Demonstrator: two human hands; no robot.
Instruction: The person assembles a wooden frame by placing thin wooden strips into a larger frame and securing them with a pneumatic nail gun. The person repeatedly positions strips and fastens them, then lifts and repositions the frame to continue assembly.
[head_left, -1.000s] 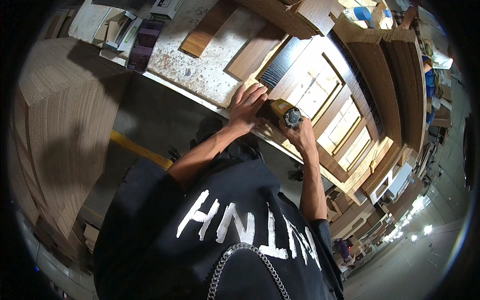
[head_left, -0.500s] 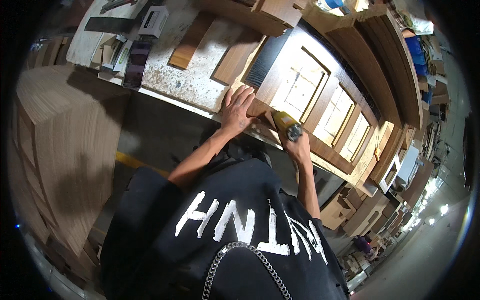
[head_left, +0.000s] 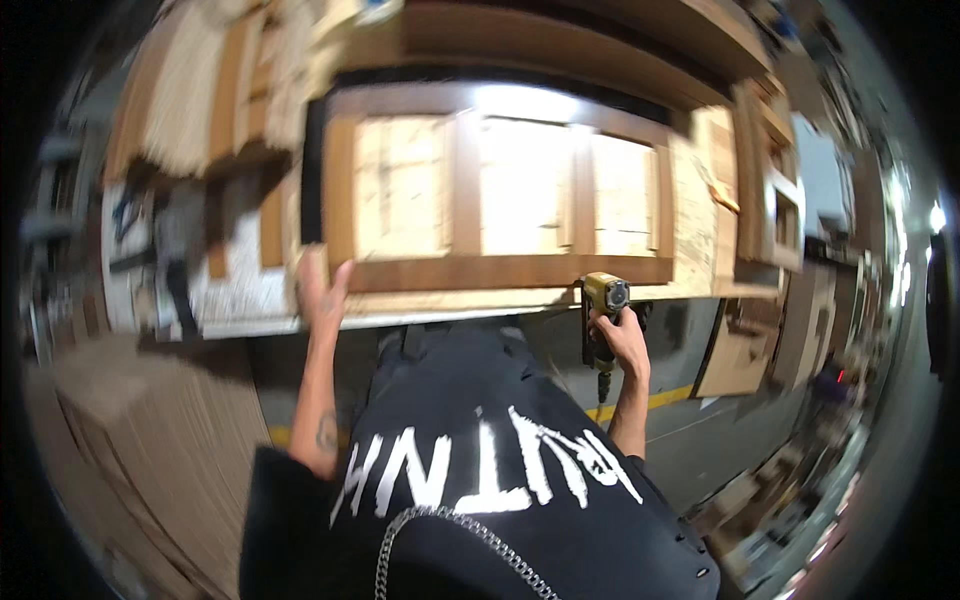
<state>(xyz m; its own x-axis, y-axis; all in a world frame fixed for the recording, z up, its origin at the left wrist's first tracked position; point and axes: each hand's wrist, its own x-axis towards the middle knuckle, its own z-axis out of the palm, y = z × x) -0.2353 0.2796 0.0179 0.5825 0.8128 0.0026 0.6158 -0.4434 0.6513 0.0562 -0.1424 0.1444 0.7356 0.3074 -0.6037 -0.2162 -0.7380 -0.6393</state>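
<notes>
A brown wooden frame (head_left: pixel 400 273) with three openings lies flat on the workbench, its long front rail towards me. My right hand (head_left: pixel 625 340) is wrapped round the handle of a yellow and black nail gun (head_left: pixel 604 290), in front of the rail's right part. An air fitting hangs from the handle's lower end. Whether the gun's nose touches the frame I cannot tell. My left hand (head_left: pixel 325 292) is open with thumb and fingers apart, beside the frame's front left corner and over the bench edge. Some blur covers its fingers.
Dark strips (head_left: pixel 314 170) border the frame at left and back. Long brown boards (head_left: pixel 560 50) stand behind it. An orange-handled tool (head_left: pixel 722 195) lies to the right, near a small wooden frame (head_left: pixel 770 190). A large wooden panel stack (head_left: pixel 170 440) stands at lower left.
The view has turned, so the frame now lies straight across. The nail gun has moved right along the front rail, away from the left corner. My hands are farther apart.
</notes>
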